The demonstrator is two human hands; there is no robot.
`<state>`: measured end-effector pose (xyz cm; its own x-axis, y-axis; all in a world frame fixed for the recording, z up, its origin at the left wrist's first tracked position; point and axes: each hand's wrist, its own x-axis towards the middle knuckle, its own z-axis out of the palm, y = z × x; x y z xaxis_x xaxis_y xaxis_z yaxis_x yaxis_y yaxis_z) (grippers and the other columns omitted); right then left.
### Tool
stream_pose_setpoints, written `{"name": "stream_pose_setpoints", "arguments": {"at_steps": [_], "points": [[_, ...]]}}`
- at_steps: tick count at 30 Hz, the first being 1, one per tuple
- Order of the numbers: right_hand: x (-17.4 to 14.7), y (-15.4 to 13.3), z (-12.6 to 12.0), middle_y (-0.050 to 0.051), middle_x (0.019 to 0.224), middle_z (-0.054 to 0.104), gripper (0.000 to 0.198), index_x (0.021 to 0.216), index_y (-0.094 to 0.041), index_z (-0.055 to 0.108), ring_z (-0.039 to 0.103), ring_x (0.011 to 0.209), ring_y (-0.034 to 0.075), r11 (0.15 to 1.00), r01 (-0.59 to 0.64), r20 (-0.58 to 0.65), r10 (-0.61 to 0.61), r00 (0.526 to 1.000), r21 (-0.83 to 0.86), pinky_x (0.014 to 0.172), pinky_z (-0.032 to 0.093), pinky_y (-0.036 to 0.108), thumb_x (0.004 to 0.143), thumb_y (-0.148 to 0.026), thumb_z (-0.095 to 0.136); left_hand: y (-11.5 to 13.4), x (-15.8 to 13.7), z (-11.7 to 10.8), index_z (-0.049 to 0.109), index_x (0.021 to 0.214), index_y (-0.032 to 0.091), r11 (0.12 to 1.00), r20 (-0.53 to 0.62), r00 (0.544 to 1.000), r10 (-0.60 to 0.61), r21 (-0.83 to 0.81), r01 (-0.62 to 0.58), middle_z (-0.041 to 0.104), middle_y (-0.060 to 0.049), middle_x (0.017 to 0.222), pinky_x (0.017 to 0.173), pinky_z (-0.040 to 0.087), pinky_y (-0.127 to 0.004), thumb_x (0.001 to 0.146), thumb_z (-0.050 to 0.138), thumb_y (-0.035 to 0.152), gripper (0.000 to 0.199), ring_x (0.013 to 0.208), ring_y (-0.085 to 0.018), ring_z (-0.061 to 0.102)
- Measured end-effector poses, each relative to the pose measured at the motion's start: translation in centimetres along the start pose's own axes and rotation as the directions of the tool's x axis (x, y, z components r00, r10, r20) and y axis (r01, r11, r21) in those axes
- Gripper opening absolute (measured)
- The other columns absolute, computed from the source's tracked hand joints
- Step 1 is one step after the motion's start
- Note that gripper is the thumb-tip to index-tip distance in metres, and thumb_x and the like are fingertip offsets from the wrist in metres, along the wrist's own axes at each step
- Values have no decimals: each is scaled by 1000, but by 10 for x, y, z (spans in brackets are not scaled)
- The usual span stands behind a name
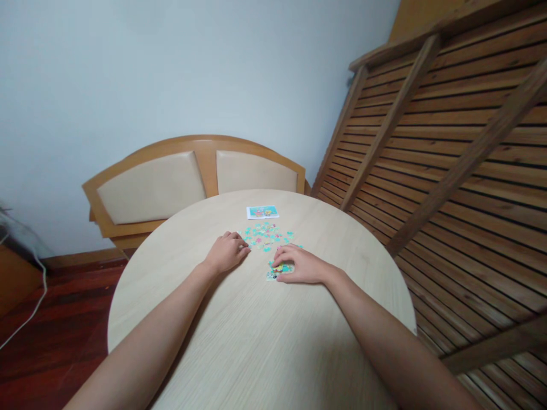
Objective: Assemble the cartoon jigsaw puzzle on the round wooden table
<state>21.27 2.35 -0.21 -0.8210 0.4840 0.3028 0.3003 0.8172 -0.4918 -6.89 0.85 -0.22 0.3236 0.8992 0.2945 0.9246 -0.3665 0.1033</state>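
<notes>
Turquoise puzzle pieces (265, 234) lie scattered just beyond your fingertips, between both hands. Your right hand (299, 265) rests flat, fingers pressing a small joined patch (280, 270) at its left edge. Your left hand (227, 251) lies loosely curled, holding nothing, equally near the scatter; a picture card (262, 212) sits farther off.

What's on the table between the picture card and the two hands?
In the head view, loose puzzle pieces lie scattered between the picture card and the left hand and right hand, on the round table.
</notes>
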Motion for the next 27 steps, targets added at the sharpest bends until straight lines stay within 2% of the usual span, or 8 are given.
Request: {"name": "stream_pose_setpoints", "arguments": {"at_steps": [4, 7, 10, 13, 16, 19, 22, 27], "points": [[0, 3, 1, 5, 107, 68, 31, 105, -24, 75, 60, 109, 22, 1000, -4, 3, 4, 1000, -3, 102, 43, 37, 77, -36, 80, 5, 1, 1, 78, 99, 23, 997, -1, 997, 74, -39, -74, 70, -10, 103, 90, 47, -38, 93, 58, 38, 26, 98, -26, 60], [0, 4, 1, 5, 107, 68, 31, 105, -24, 75, 60, 109, 22, 1000, 2, -1, -2, 1000, -3, 103, 43, 38, 77, -37, 80, 5, 3, 7, 77, 100, 23, 979, 20, 984, 176, -111, -172, 72, -9, 101, 92, 47, -36, 94, 57, 28, 22, 97, -23, 61], [0, 3, 1, 5, 107, 68, 31, 105, -24, 75, 60, 109, 22, 1000, 6, -2, -6, 1000, -1, 103, 43, 38, 77, -37, 80, 4, 4, 12, 77, 102, 22, 940, 12, 960, 280, -207, -271, 73, -7, 102, 93, 46, -33, 93, 52, 15, 27, 97, -20, 63], [0, 3, 0, 5, 107, 68, 31, 105, -24, 75, 60, 109, 22, 1000, 4, -1, -4, 1000, 3, 102, 42, 37, 77, -36, 80, 6, 4, 12, 76, 103, 21, 907, 9, 943, 332, -279, -316, 73, -7, 103, 92, 47, -31, 92, 50, 10, 31, 97, -19, 63], [0, 2, 0, 5, 107, 68, 31, 105, -24, 75, 60, 109, 22, 1000, 2, -1, -2, 1000, 6, 102, 42, 37, 77, -35, 80, 10, 2, 6, 75, 106, 20, 908, 29, 950, 312, -302, -290, 73, -7, 105, 93, 47, -32, 91, 50, 12, 30, 99, -20, 64], [0, 2, 0, 5, 107, 68, 31, 105, -24, 75, 60, 109, 23, 1000, 6, -3, -6, 1000, 2, 102, 42, 38, 76, -34, 81, 13, -1, -3, 74, 105, 18, 938, 35, 971, 236, -270, -218, 73, -9, 101, 91, 48, -34, 91, 56, 25, 23, 96, -22, 64], [0, 3, 1, 5, 107, 68, 32, 105, -23, 75, 60, 108, 22, 1000, 7, -4, -7, 1000, 1, 102, 42, 37, 76, -34, 81, 14, -3, -6, 74, 100, 17, 946, 50, 974, 220, -254, -200, 72, -10, 98, 89, 47, -34, 90, 60, 34, 24, 94, -23, 63], [0, 2, 1, 5, 107, 68, 32, 105, -22, 75, 60, 108, 22, 1000, -3, 0, 3, 1000, 0, 102, 42, 37, 76, -34, 81, 12, 1, 1, 73, 98, 18, 933, 88, 972, 216, -312, -179, 71, -9, 102, 92, 46, -32, 89, 60, 28, 18, 96, -22, 63]]}}
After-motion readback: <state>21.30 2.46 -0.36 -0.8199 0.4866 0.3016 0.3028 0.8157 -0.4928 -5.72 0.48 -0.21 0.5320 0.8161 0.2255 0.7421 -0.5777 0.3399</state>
